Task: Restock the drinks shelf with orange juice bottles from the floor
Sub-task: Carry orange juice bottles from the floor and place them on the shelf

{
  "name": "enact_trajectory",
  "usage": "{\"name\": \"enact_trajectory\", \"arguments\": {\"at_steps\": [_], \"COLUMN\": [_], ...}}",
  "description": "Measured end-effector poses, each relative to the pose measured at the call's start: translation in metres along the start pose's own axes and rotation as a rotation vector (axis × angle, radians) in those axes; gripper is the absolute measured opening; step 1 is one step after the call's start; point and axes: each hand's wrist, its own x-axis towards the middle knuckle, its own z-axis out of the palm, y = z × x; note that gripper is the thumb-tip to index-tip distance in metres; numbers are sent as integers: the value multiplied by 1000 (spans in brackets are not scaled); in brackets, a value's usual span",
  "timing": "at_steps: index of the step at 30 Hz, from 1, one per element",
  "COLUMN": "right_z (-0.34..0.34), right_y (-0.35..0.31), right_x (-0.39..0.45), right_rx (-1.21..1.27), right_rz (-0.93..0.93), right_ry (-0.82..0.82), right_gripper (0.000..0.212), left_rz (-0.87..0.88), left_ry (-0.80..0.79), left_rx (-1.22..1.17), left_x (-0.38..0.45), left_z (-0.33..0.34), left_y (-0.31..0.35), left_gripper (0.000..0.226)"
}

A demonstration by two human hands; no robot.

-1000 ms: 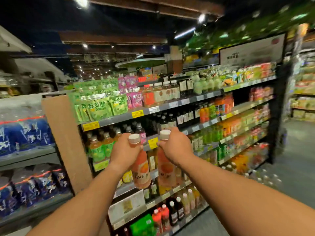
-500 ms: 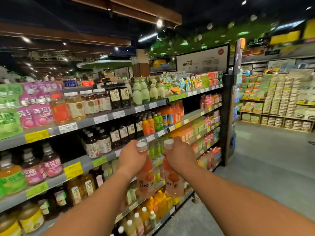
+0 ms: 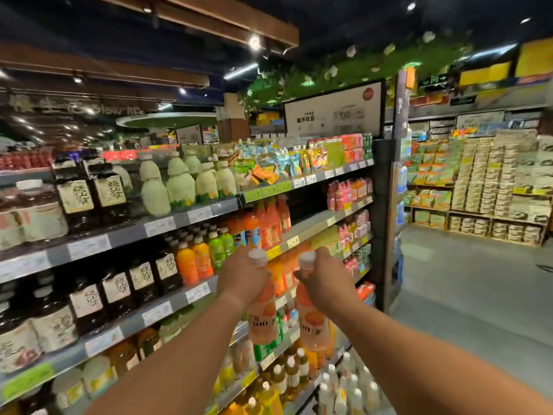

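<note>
Fingers of both hands are curled tight round bottle necks, each just under a white cap. Starting at the far left of my view, the drinks shelf [image 3: 191, 215] runs away in grey metal tiers with white and yellow price strips along the front lips. Dark square bottles with cream labels [image 3: 77, 199] crowd the upper left, and pale rounded bottles [image 3: 179, 184] sit beside them. Below, smooth plastic orange and green bottles [image 3: 203, 259] stand packed at the shelf edge.

At centre my left hand [image 3: 239, 278] holds the left orange juice bottle [image 3: 262, 317] upright in front of the middle tiers, not touching them. Just beside it my right hand [image 3: 324, 281] holds the right orange juice bottle [image 3: 312, 327] the same way; the two bottles hang near each other but apart. Both are translucent, pinkish-orange, with glossy labels.

Further right the shelf ends at a dark upright post [image 3: 386, 223]. Beyond it a grey, matte floor [image 3: 466, 283] opens wide toward stacked boxed goods [image 3: 490, 187].
</note>
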Motion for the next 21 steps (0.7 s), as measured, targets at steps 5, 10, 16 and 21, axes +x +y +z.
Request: {"name": "enact_trajectory", "arguments": {"at_steps": [5, 10, 16, 21], "right_z": [0, 0, 20, 48], "right_y": [68, 128, 168, 187], "right_x": [108, 215, 332, 423], "right_rx": [-8, -25, -10, 52], "right_rz": [-41, -125, -189, -243], "right_ry": [-20, -92, -150, -169], "right_gripper": [33, 32, 38, 36], "left_rz": [-59, -160, -222, -226], "left_ry": [66, 183, 269, 333], "left_rx": [18, 1, 54, 33], "left_x": [67, 131, 216, 290], "left_z": [89, 166, 231, 283], "left_y": [30, 62, 77, 69], "left_gripper": [27, 17, 30, 33]}}
